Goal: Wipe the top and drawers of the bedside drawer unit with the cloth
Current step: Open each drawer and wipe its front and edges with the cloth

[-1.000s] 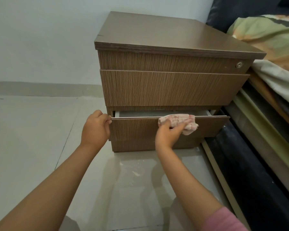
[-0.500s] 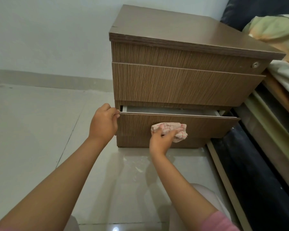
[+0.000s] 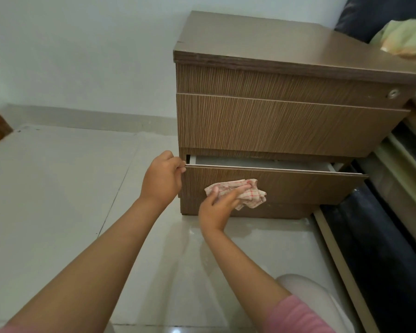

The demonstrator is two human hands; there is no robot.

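Observation:
A brown wooden bedside drawer unit [image 3: 274, 39] stands against the white wall, with three drawer fronts. Its bottom drawer [image 3: 305, 186] is pulled out a little, showing a grey inside. My left hand [image 3: 162, 180] grips the left end of that drawer's front. My right hand [image 3: 217, 206] presses a crumpled white cloth with red checks [image 3: 247, 191] flat against the left part of the same drawer front. The two upper drawers are closed; the top one has a round lock [image 3: 393, 93] at its right end.
A bed frame with dark and pale layers [image 3: 380, 236] runs along the right, close beside the unit. Bedding [image 3: 406, 39] lies at the top right. Glossy pale floor tiles [image 3: 58, 200] spread to the left and front. My knee [image 3: 305, 292] shows at the bottom.
My right hand has slid the cloth down from the drawer's top edge and leftward across its front. The left hand keeps its hold on the drawer's end. The view has shifted left.

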